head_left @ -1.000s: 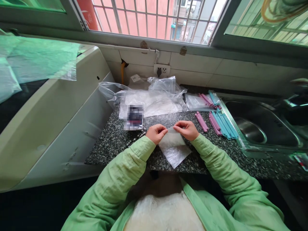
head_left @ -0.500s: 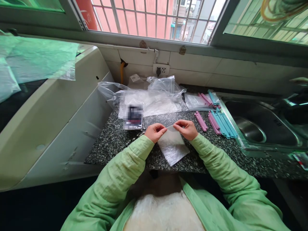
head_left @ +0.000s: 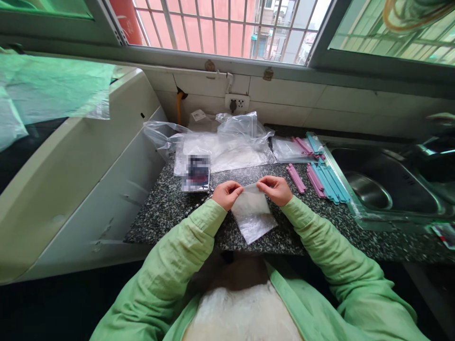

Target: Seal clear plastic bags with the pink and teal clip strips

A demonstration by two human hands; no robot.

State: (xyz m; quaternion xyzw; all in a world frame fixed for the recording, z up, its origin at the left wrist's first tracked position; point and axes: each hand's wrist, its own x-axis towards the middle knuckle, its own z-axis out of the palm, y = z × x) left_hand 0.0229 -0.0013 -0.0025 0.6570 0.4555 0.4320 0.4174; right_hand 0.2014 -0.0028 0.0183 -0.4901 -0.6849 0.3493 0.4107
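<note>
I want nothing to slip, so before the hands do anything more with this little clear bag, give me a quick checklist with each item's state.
1. Left hand pinches the small clear bag at its top edge: ok.
2. Right hand pinches the same edge: ok.
3. Bag mouth open: cannot tell.
4. Bag empty: cannot tell.
5. Pink and blue clips lie apart from the hands, beside the sink: ok.
6. Beaded chain lies by the left wrist, possibly touching the sleeve: cannot tell.

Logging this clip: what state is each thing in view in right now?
Left hand: pinching the small clear bag's top edge.
Right hand: pinching the same edge.
Small clear bag: flat, looks empty.
Pink and blue clips: lying loose by the sink.
Sink: no dishes.
Plastic bags: crumpled heap.
</note>
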